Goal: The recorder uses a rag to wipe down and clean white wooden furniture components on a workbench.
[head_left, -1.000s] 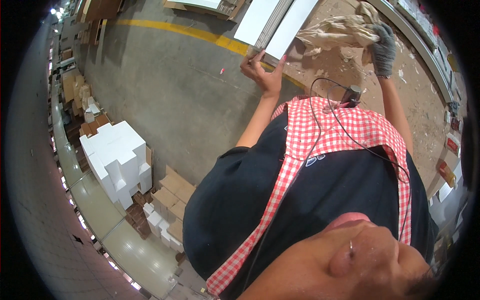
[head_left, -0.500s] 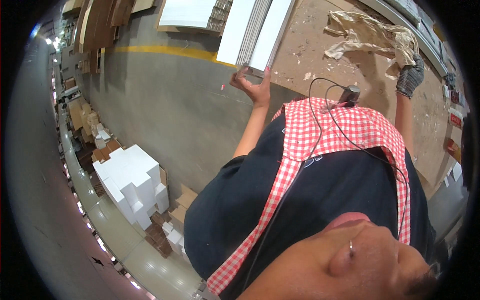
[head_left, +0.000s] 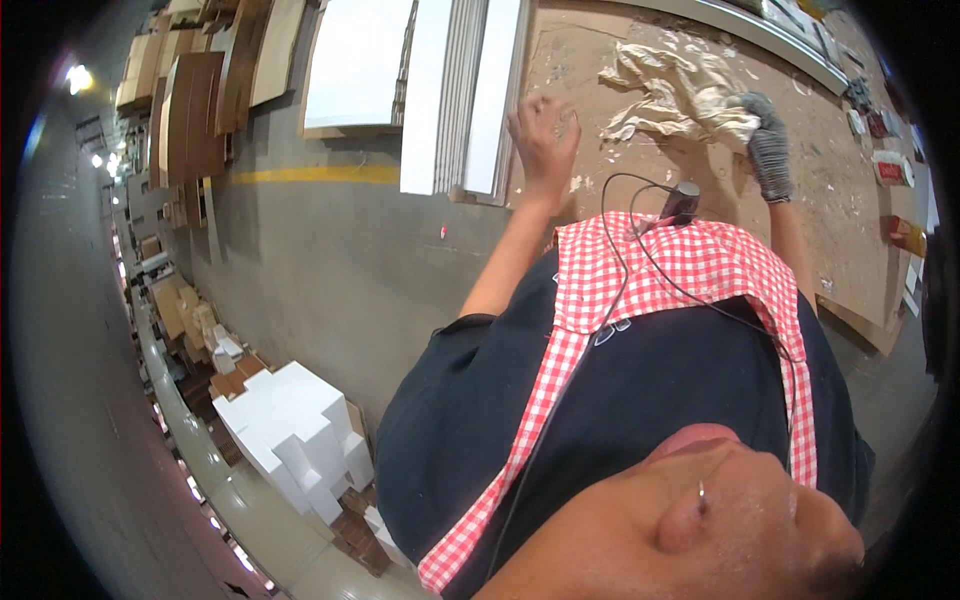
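My right hand (head_left: 768, 150), in a grey knitted glove, is closed on the right end of a crumpled cream cloth (head_left: 670, 95). The cloth lies bunched over a brown cardboard-covered work surface (head_left: 830, 180) strewn with pale scraps. My bare left hand (head_left: 547, 145) is raised over the left edge of that surface, fingers loosely bent and slightly apart, with nothing visible in them. Close on its left stands a stack of long white panels (head_left: 485, 100), their thin edges showing between two white faces. Whether the left fingers touch the nearest panel, I cannot tell.
A metal rail (head_left: 745, 38) borders the far side of the surface. More white sheets (head_left: 355, 65) lie to the left, past them brown boards (head_left: 190, 115). White boxes (head_left: 295, 430) are piled on the floor at lower left. A black cable (head_left: 625, 255) hangs across my checked apron.
My left hand has come off the near end of the white panels and moved right and farther out. The view has shifted; my right hand stays on the cloth, which looks more bunched.
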Motion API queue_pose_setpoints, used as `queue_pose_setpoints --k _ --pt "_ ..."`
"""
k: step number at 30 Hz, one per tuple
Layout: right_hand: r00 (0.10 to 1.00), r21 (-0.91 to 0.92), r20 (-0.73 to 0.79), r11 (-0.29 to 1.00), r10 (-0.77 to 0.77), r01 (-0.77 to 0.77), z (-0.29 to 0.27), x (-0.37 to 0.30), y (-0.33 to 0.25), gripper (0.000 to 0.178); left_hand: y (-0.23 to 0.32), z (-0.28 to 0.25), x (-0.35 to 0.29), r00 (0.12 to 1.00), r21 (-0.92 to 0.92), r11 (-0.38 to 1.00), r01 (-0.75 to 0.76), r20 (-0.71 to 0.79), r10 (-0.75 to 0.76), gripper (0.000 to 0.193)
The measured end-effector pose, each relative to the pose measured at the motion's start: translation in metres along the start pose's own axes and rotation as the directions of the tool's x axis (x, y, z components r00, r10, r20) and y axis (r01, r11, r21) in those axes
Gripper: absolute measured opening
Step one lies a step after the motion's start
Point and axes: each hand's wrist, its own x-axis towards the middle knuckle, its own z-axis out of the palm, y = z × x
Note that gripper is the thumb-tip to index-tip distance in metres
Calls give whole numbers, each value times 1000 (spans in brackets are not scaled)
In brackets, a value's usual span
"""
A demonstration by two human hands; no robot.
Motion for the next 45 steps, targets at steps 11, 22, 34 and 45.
queue_pose_setpoints --k 11,22,34,45 --pt "865 203 -496 979 72 35 -171 -18 4 36 -64 119 211 979 574 813 -95 201 -28 32" --pt "770 -56 -529 892 355 -449 -257 -80 114 38 -14 141 247 978 608 792 -59 193 -74 28" --pt "819 -605 -308 564 485 -562 -197 -96 101 49 51 147 254 960 429 880 -203 263 93 26" --pt "859 -655 -314 563 405 -505 -167 -119 63 52 74 190 251 924 266 886 -380 154 350 48"
